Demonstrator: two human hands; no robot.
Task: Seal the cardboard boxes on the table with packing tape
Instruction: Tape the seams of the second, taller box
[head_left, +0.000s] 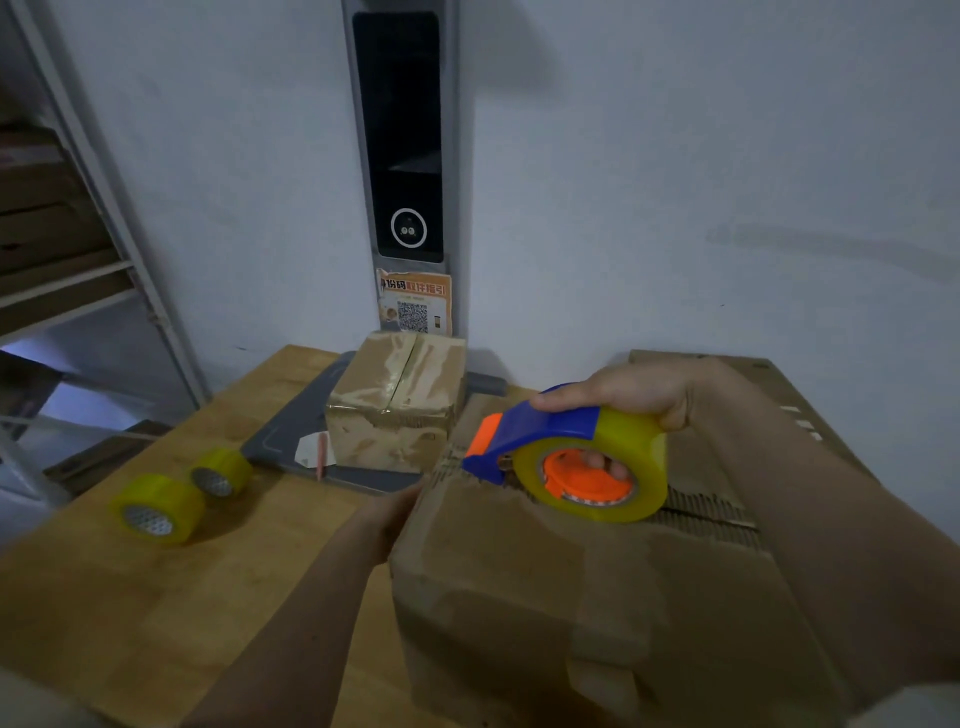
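Observation:
A large cardboard box (519, 582) stands on the wooden table (130, 613) right in front of me. My right hand (628, 389) grips a blue and orange tape dispenser (545, 441) loaded with a yellowish tape roll (644, 447), its front end down on the box's far top edge. My left hand (397, 512) rests against the box's left side near the top corner; its fingers are hidden behind the box. A smaller box (395, 405), taped over its top seam, sits further back.
Two spare yellow tape rolls (156, 506) (221, 470) lie on the table's left. A grey mat (291, 421) lies under the small box. A flattened cardboard sheet (779, 400) is at the right, a wall-mounted device (405, 156) behind, metal shelving (78, 234) at the left.

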